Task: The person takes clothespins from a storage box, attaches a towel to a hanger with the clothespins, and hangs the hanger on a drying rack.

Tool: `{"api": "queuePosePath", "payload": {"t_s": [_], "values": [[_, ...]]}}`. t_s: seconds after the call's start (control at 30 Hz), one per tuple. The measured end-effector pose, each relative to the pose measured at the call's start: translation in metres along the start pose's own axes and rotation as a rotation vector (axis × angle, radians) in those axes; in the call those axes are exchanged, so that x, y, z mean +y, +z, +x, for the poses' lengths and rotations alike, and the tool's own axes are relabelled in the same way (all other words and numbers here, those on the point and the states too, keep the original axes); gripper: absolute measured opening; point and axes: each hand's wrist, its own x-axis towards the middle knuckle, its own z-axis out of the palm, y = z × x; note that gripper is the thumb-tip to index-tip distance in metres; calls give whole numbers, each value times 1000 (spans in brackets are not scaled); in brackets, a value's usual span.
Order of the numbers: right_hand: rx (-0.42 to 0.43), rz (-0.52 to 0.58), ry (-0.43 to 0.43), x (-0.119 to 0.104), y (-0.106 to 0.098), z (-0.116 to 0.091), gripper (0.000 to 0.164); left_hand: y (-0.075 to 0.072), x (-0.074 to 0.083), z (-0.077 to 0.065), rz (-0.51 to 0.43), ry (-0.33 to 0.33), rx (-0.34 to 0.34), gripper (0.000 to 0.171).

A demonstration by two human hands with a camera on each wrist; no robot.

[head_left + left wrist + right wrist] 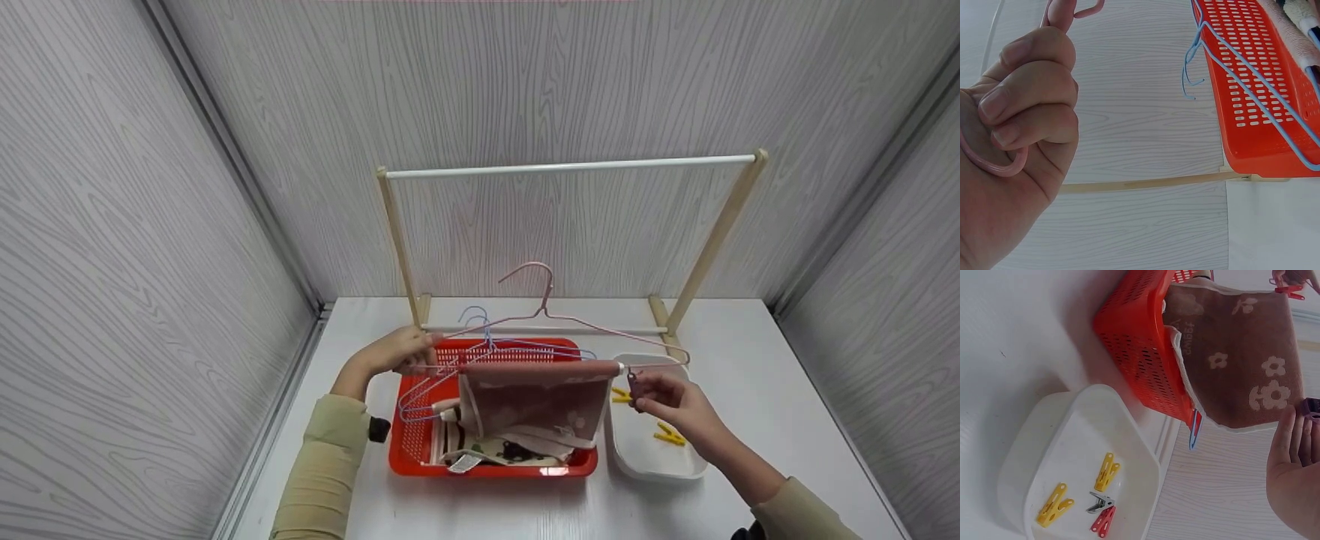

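My left hand [397, 349] grips the left end of a pink wire hanger [592, 327]; in the left wrist view its fingers curl round the wire. A brown towel [1235, 354] with pale flowers and white edging hangs folded over the hanger's bottom bar. At the towel's left end a red clothespin [1289, 291] sits on the bar. My right hand [684, 405] pinches a dark purple clothespin [634, 390] close to the towel's right top corner. Below the towel stands a red basket [397, 463].
Blue hangers [1252, 84] and striped or patterned cloths [517, 450] lie in the basket. Right of it, a white tub [626, 466] contains yellow clothespins [1107, 471], a grey one [1100, 502] and a red one. Behind stands a wooden rack with a white rail [570, 166], near the back wall.
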Motion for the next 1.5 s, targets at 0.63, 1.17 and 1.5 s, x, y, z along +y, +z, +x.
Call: {"api": "queuePosePath", "payload": {"t_s": [0.63, 1.17, 1.5], "values": [[49, 15, -93, -5, 6, 8, 33, -3, 0, 0, -36, -1, 8, 74], [200, -194, -121, -20, 8, 9, 25, -2, 2, -2, -19, 11, 2, 90], [311, -248, -320, -20, 12, 11, 17, -2, 3, -2, -5, -7, 9, 96]]}}
